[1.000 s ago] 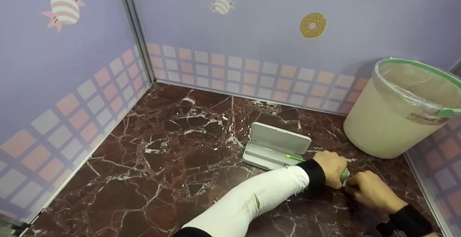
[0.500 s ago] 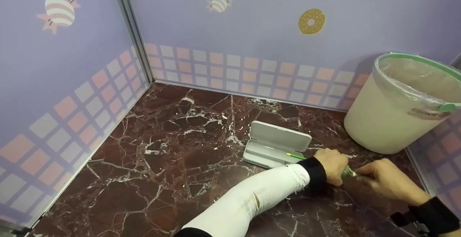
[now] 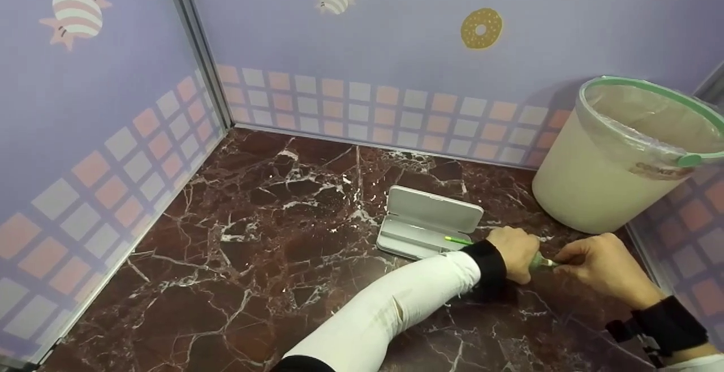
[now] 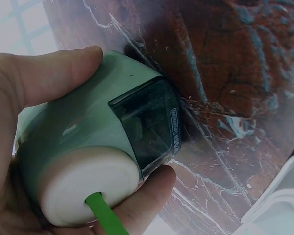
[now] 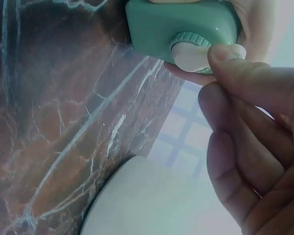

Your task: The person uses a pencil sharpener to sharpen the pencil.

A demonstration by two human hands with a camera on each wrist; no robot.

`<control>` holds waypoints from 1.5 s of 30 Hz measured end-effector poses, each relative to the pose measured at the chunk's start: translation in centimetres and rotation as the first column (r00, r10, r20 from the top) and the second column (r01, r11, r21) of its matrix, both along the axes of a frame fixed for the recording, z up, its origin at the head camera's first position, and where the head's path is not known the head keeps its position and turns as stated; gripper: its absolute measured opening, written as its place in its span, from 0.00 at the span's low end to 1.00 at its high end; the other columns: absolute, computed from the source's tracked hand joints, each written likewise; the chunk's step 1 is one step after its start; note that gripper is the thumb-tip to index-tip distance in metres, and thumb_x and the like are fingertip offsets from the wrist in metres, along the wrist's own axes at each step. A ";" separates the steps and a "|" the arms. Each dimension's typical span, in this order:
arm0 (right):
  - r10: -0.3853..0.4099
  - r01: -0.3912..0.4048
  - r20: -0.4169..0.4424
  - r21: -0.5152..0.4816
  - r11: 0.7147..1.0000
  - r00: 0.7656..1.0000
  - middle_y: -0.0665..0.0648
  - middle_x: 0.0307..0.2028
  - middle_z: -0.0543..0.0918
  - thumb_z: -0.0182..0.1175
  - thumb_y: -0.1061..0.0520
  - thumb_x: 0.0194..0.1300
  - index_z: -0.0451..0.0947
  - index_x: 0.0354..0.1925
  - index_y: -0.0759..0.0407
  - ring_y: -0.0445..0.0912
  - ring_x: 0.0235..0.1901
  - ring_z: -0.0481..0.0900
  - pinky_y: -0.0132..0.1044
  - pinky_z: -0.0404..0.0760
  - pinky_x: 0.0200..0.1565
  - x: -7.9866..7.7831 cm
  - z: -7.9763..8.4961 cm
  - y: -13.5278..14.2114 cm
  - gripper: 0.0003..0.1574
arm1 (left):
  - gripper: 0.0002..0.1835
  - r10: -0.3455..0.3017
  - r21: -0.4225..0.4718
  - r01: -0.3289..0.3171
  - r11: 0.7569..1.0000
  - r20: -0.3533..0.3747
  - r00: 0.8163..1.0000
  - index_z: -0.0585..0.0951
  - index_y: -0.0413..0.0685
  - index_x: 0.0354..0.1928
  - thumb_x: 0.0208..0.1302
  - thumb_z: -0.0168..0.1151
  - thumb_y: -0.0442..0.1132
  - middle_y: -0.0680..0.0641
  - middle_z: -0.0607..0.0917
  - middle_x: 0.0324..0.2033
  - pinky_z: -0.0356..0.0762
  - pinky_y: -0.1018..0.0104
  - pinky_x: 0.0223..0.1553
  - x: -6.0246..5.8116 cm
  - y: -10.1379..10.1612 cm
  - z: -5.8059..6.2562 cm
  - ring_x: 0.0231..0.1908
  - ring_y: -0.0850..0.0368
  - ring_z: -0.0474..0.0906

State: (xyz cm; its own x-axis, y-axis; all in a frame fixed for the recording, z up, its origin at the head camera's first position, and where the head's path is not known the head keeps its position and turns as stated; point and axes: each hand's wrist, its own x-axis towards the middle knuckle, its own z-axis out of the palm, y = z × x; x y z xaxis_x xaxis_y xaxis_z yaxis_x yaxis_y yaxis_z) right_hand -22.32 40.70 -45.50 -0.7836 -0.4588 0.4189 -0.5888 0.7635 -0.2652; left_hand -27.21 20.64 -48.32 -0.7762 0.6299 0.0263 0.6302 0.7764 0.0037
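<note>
My left hand (image 3: 513,254) grips a green crank pencil sharpener (image 4: 83,117) with a dark see-through shavings window (image 4: 149,127). In the left wrist view its thumb lies over the top and a finger curls below. A green pencil (image 4: 107,215) sticks out of the hole in the round pale front. At the sharpener's other end, my right hand (image 3: 605,264) pinches the white crank handle (image 5: 191,56) between thumb and forefinger. Just left of the left hand lies a light grey pencil case (image 3: 435,209) with its lid raised; the left forearm overlaps part of it.
A pale bin (image 3: 599,180) with a green rim and plastic liner stands at the back right, close beyond the right hand. Patterned walls (image 3: 362,109) border the dark red marbled surface (image 3: 186,281). Small white specks are scattered left of the case.
The right hand has moved up and to the right around the sharpener, its wrist turning with the crank. The left hand keeps its grip. The head view has shifted slightly.
</note>
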 end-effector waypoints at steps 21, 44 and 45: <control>-0.064 0.064 -0.010 0.069 0.996 0.998 0.42 0.22 0.89 0.77 0.74 0.44 0.94 0.26 0.44 0.29 0.22 0.74 0.32 0.76 0.27 -4.1 -4.6 -0.7 0.23 | 0.21 0.018 0.009 -0.018 1.000 0.012 1.000 0.84 0.69 0.47 0.55 0.82 0.59 0.63 0.91 0.42 0.89 0.63 0.40 0.1 -0.1 -0.1 0.43 0.62 0.90; -0.069 0.053 0.176 0.095 0.994 0.982 0.37 0.16 0.81 0.83 0.63 0.55 0.85 0.17 0.45 0.29 0.18 0.65 0.32 0.70 0.27 -1.2 -5.6 -1.1 0.20 | 0.17 0.030 0.049 -0.030 0.998 0.011 1.000 0.82 0.69 0.38 0.53 0.82 0.58 0.63 0.90 0.37 0.86 0.63 0.36 0.2 -0.2 -0.1 0.39 0.60 0.89; -0.065 0.047 0.179 0.102 0.994 0.982 0.37 0.16 0.81 0.83 0.62 0.56 0.86 0.18 0.44 0.29 0.19 0.66 0.32 0.71 0.27 -1.0 -5.5 -1.2 0.20 | 0.17 0.033 0.047 -0.033 0.998 0.008 0.999 0.82 0.69 0.38 0.54 0.82 0.58 0.63 0.90 0.36 0.86 0.63 0.36 0.1 -0.2 -0.1 0.39 0.60 0.89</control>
State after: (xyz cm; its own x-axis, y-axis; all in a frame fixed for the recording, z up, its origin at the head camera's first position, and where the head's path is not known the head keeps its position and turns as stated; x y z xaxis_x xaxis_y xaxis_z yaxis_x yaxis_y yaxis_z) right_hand -23.36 39.53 -51.02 -0.8682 -0.4435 0.2227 -0.4932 0.8212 -0.2870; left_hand -27.15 20.42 -48.41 -0.7969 0.6021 0.0495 0.6040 0.7957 0.0452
